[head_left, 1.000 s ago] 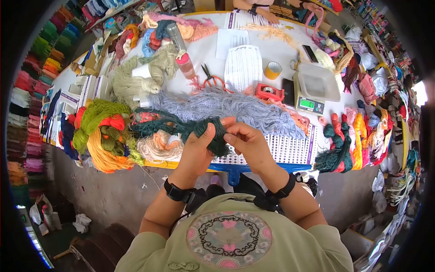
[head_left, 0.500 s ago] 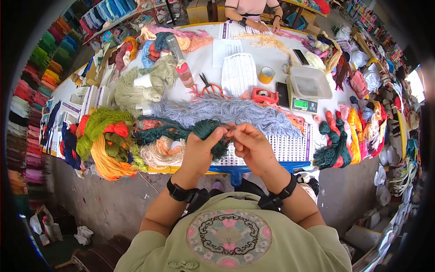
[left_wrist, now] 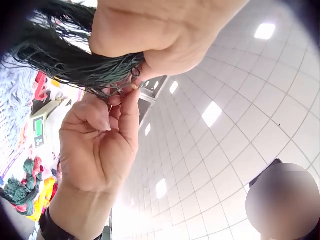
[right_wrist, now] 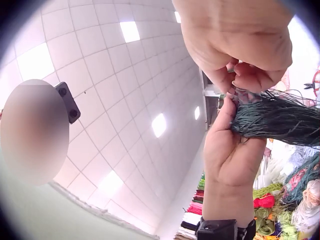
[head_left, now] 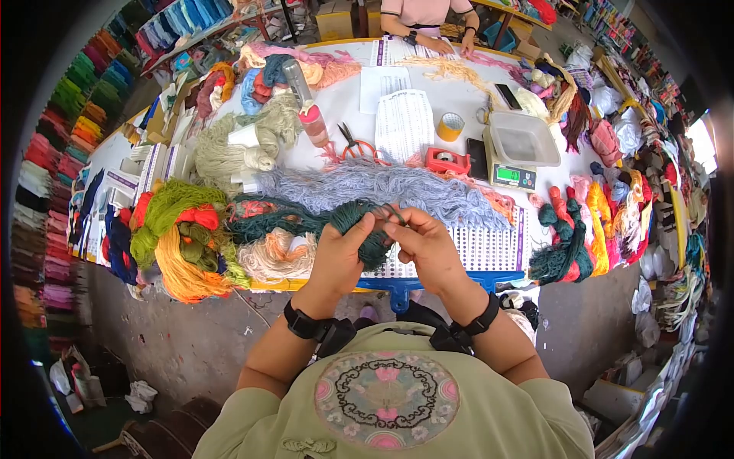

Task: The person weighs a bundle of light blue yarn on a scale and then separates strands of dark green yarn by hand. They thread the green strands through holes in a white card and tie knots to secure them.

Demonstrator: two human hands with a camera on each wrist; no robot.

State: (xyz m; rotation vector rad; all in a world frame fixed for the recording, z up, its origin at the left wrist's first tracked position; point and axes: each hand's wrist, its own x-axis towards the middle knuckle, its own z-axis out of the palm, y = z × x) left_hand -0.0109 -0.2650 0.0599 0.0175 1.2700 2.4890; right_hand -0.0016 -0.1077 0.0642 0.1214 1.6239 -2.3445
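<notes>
A hank of dark green thread (head_left: 353, 217) is gripped by my left hand (head_left: 336, 262), the thumb lying over its bound end. At that end my right hand (head_left: 433, 251) pinches a few of its strands between curled fingers and thumb. In the left wrist view the fingertips of both hands meet at the strands, and the loose green threads (left_wrist: 60, 65) trail to the left. More dark green thread (head_left: 267, 220) lies on the table just left of the hands. Behind them stretches a long heap of grey-blue thread (head_left: 382, 187).
Olive and yellow hanks (head_left: 187, 252) pile up at left. Scissors (head_left: 355, 141), a red tape dispenser (head_left: 447, 161), a phone (head_left: 477, 159) and a scale (head_left: 514, 176) with a plastic tub (head_left: 524, 139) lie beyond. A punched card (head_left: 489, 249) with a blue edge sits in front. Another person's hands (head_left: 440, 46) work opposite.
The head view has tilted up, showing more of the person opposite. My right fingers have shifted at the hank's end and now pinch strands there; my left hand keeps its grip.
</notes>
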